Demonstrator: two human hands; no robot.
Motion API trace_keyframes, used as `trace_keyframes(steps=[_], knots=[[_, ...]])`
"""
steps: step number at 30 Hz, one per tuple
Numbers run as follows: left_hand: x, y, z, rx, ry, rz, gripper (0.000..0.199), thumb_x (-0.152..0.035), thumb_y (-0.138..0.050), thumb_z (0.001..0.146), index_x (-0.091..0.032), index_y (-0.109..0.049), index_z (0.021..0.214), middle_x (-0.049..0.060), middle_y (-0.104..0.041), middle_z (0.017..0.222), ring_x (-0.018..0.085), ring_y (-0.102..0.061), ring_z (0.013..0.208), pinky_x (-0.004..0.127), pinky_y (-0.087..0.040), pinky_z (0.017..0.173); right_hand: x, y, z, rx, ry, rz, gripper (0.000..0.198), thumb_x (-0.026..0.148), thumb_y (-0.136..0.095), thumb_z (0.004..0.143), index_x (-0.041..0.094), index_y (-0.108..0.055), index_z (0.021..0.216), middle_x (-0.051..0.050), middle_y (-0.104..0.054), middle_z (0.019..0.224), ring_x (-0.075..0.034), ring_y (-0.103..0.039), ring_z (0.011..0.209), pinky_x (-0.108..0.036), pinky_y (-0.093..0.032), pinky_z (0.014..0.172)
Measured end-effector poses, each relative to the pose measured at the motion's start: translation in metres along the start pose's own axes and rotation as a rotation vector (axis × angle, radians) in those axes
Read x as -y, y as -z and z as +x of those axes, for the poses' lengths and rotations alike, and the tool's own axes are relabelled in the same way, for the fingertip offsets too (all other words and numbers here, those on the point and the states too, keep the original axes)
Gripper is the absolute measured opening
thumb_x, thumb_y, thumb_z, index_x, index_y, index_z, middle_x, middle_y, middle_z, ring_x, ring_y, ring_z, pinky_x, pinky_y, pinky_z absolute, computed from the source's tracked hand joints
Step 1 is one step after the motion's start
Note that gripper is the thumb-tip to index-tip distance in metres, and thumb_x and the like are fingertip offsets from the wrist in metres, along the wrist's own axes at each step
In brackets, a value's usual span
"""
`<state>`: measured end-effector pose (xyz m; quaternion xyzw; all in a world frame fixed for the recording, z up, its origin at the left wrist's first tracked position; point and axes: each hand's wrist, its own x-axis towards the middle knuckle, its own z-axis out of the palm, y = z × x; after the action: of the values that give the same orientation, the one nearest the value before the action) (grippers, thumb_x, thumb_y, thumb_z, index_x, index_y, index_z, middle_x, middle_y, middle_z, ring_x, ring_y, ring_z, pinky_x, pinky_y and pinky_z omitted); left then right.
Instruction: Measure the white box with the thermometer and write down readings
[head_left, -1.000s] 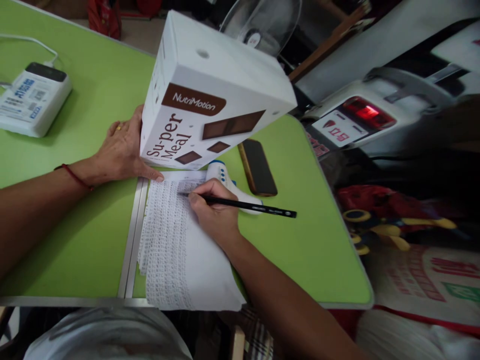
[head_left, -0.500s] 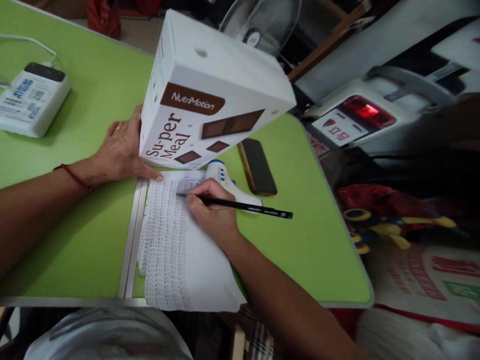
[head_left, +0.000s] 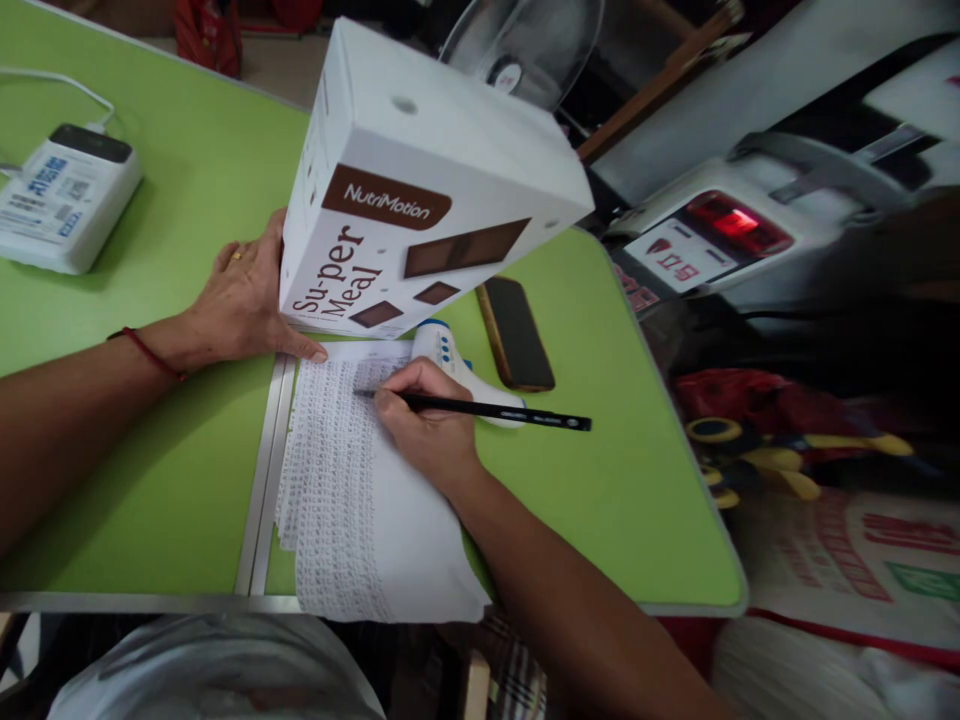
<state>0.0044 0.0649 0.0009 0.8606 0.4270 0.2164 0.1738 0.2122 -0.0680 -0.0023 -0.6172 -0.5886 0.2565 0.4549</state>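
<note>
My right hand [head_left: 431, 420] pinches a black pen [head_left: 495, 408], its tip against a paper sheet [head_left: 420, 530] covered in rows of small handwriting. More sheets lie beneath it, and the lower end hangs over the table edge. My left hand [head_left: 244, 295] lies open at the left side of a white NutriMotion Su-per Meal box [head_left: 465, 130]. Its thumb rests at the top of the paper; the fingertips are partly hidden by the box. Partly behind my right hand lies a white and blue handheld thermometer [head_left: 446, 350].
A dark phone [head_left: 517, 335] lies right of the thermometer on the green table [head_left: 600, 480]. At the far left is a white device [head_left: 71, 200] with a cable. Beyond the table stand a fan [head_left: 517, 60] and a machine with a red light [head_left: 739, 225].
The pen's rear end has swung slightly up and to the right as my right hand shifted a little. The sheet's lower left corner moved slightly right. My left hand and the box look unchanged.
</note>
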Motion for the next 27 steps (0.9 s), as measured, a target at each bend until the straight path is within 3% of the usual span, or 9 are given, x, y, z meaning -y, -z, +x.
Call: trace_keyframes(steps=[5,15,20,27], knots=[[0.0038,-0.0019,-0.0002,-0.003,-0.012,0.006,0.131,-0.096,-0.068,0.056,-0.024,-0.027,0.157,0.014,-0.054,0.142,0.047,-0.051,0.135,0.066,-0.03,0.119,-0.002,0.0007,0.0002,-0.028,0.018,-0.008,0.009,0.027,-0.057,0.068,0.025,-0.053,0.061,0.005,-0.049,0.054,-0.011,-0.042,0.052,-0.027,-0.037,0.05],[0.0035,-0.0025,0.0002,0.015,-0.014,0.002,0.135,-0.099,-0.064,0.056,-0.022,-0.02,0.159,0.014,-0.051,0.143,0.048,-0.049,0.136,0.066,-0.027,0.12,-0.0023,0.0009,-0.001,-0.017,-0.007,-0.024,0.01,0.028,-0.057,0.066,0.025,-0.05,0.059,0.007,-0.048,0.049,-0.01,-0.038,0.049,-0.026,-0.032,0.047],[0.0047,-0.0026,0.0,0.013,-0.024,-0.019,0.134,-0.099,-0.062,0.058,-0.024,-0.017,0.16,0.013,-0.051,0.143,0.049,-0.047,0.137,0.067,-0.025,0.12,-0.0033,0.003,0.0002,-0.016,0.054,-0.018,0.01,0.026,-0.056,0.07,0.025,-0.05,0.062,0.006,-0.046,0.053,-0.011,-0.039,0.05,-0.026,-0.034,0.048],[0.0054,-0.0023,-0.0003,-0.006,-0.013,-0.03,0.134,-0.096,-0.07,0.051,-0.027,-0.026,0.157,0.014,-0.054,0.142,0.048,-0.051,0.134,0.067,-0.028,0.119,-0.0035,0.0012,0.0002,-0.039,0.008,-0.038,0.01,0.028,-0.056,0.068,0.025,-0.051,0.06,0.006,-0.05,0.052,-0.012,-0.042,0.052,-0.028,-0.035,0.05]])
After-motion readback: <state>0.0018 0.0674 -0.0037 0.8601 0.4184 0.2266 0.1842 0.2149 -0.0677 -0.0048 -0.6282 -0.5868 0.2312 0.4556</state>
